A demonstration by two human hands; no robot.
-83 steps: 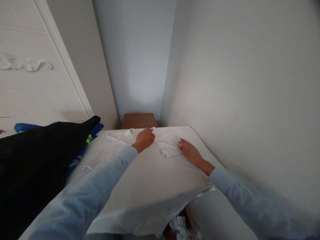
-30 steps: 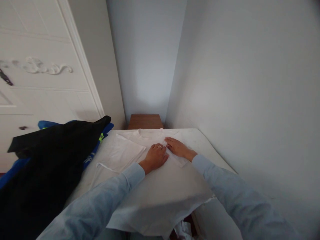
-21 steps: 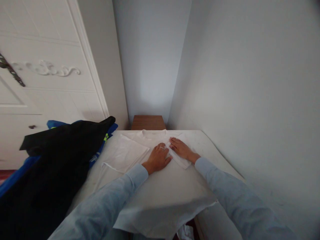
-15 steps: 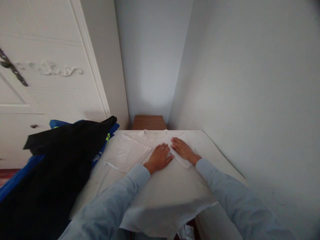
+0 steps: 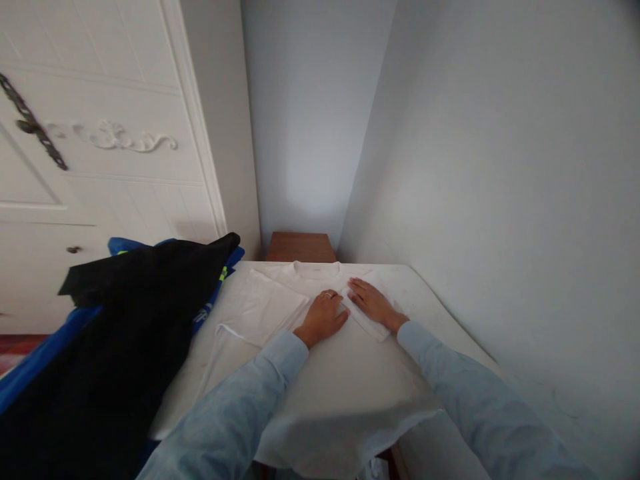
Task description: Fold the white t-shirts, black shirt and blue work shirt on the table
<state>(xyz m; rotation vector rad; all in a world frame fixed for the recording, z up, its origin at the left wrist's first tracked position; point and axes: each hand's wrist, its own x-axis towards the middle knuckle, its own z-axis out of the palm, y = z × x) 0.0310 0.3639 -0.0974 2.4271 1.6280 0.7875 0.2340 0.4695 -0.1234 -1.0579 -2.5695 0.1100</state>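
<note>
A white T-shirt (image 5: 350, 373) lies spread on the white table, its neckline at the far edge and its hem hanging over the near edge. Both sleeves are turned inward over the body; the left sleeve (image 5: 270, 307) lies flat. My left hand (image 5: 324, 317), with a ring on one finger, rests palm down on the middle of the shirt. Beside it, my right hand (image 5: 371, 302) lies flat on the folded right sleeve (image 5: 373, 327), fingers stretched toward the centre. Neither hand grips the cloth visibly.
A heap of black and blue clothes (image 5: 145, 313) covers the left of the table (image 5: 440, 310). A white wardrobe (image 5: 120, 180) stands behind it. Grey walls (image 5: 490, 173) close in the right and back, and a brown wooden piece (image 5: 301, 247) sits beyond the far edge.
The camera view has turned slightly left, so everything sits a little further right. Both hands stay at nearly the same spot on the shirt, and the folds look the same.
</note>
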